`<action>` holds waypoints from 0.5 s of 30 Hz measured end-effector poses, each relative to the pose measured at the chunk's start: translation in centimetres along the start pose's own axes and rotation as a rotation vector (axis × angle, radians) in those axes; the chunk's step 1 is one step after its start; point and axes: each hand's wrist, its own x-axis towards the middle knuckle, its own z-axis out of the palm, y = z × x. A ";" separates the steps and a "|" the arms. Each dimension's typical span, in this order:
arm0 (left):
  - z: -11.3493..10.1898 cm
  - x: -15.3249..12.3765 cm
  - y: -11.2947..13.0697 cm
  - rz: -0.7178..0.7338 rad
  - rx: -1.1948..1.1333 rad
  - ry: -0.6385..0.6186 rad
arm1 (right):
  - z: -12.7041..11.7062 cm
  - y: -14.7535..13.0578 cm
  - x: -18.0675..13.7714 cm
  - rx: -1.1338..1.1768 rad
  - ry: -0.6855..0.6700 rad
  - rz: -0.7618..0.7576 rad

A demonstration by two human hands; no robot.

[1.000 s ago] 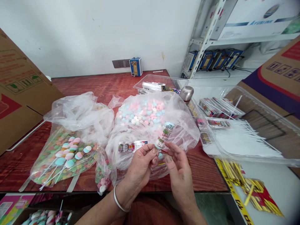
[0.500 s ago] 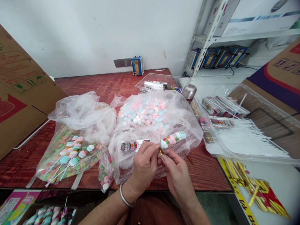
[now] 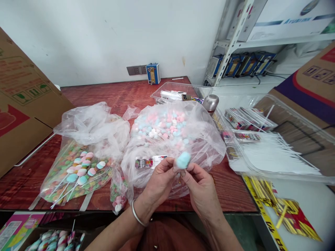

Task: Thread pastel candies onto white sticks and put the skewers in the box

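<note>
Both hands meet over the front of the table. Between them is a wrapped marshmallow pop (image 3: 183,160), its pale blue end toward me and slightly blurred. My left hand (image 3: 163,176), with a bangle on the wrist, pinches it from the left. My right hand (image 3: 200,183) pinches it from the right, fingers closed at its lower side. Its stick and the tie at its neck are hidden. Just beyond lies a clear bag of pastel marshmallows (image 3: 163,122), with a printed label card (image 3: 146,162) on its front.
Left, unwrapped marshmallow sticks (image 3: 82,170) lie on a bag of ring-shaped sweets (image 3: 102,181). Right, a clear tub (image 3: 258,167) holds white sticks and labels; gold twist ties (image 3: 290,212) lie below it. A steel flask (image 3: 210,103) stands behind. A box of wrapped pops (image 3: 54,240) sits lower left.
The wrapped marshmallow pop has turned from lying toward the upper right to pointing its blue end at me. The gold tie at its neck no longer shows. Both hands have shifted slightly.
</note>
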 end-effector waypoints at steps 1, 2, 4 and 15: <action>-0.3 0.2 0.3 -0.034 -0.033 -0.045 | -0.3 -0.5 0.1 -0.097 -0.044 -0.036; -0.6 0.2 0.9 -0.030 -0.015 -0.083 | -0.6 -0.9 0.1 -0.227 -0.074 -0.101; -1.1 0.1 2.6 0.099 0.125 -0.114 | -1.2 -1.5 0.1 -0.557 -0.077 -0.331; 0.5 -2.6 7.2 0.086 0.675 -0.306 | -1.8 -4.5 -1.3 -1.012 -0.072 -0.946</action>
